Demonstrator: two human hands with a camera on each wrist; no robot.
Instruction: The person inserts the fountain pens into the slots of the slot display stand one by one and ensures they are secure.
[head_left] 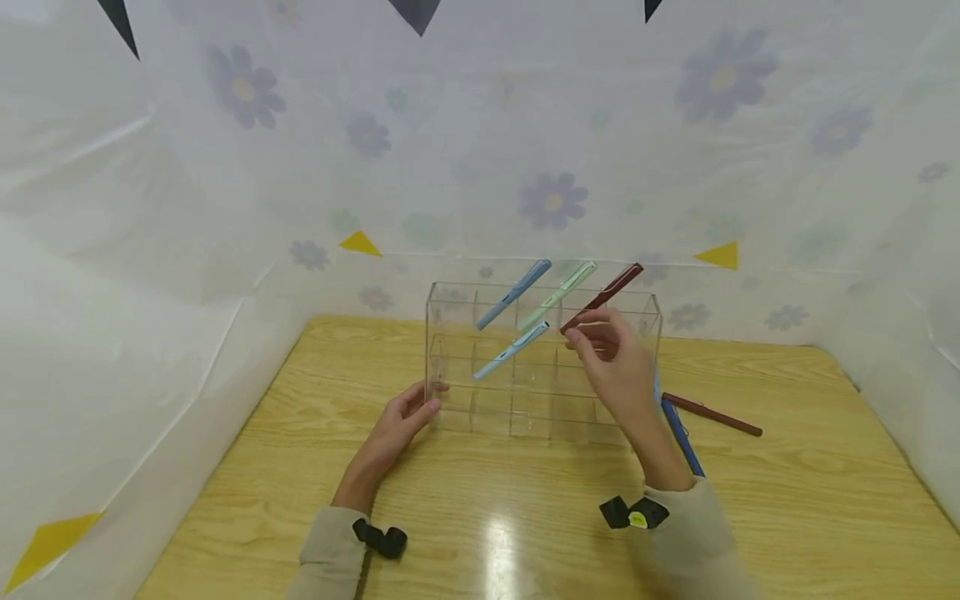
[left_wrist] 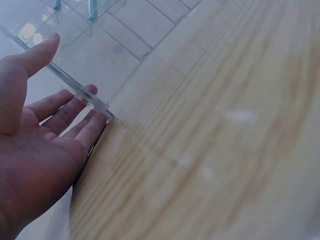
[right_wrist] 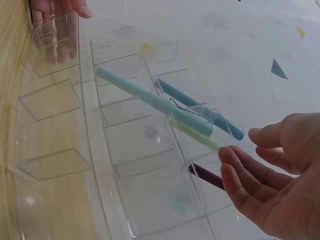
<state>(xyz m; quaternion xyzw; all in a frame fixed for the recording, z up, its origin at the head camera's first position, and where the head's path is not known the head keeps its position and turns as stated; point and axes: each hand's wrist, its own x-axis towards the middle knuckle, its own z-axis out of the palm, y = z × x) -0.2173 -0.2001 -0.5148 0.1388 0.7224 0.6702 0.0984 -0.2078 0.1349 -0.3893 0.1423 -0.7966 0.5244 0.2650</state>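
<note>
A clear acrylic pen rack (head_left: 491, 408) with divided tiers stands upright on the table. My left hand (head_left: 397, 422) holds its left side, thumb at the front edge and fingers round the side, as the left wrist view also shows. My right hand (head_left: 618, 362) is beside the lower end of a dark red pen (head_left: 611, 287) slanting in the upper tier. In the right wrist view, thumb and fingers (right_wrist: 245, 167) are apart, partly covering that pen. A blue pen (head_left: 513, 294) and a pale green pen (head_left: 558, 295) slant alongside; a light blue pen (head_left: 512, 352) sits lower.
Right of the rack, another dark red pen (head_left: 712, 413) lies on the wooden table (head_left: 787, 500), beside a dark blue pen (head_left: 684, 437) partly hidden by the right forearm. A flowered white curtain (head_left: 480, 125) hangs behind and around the table.
</note>
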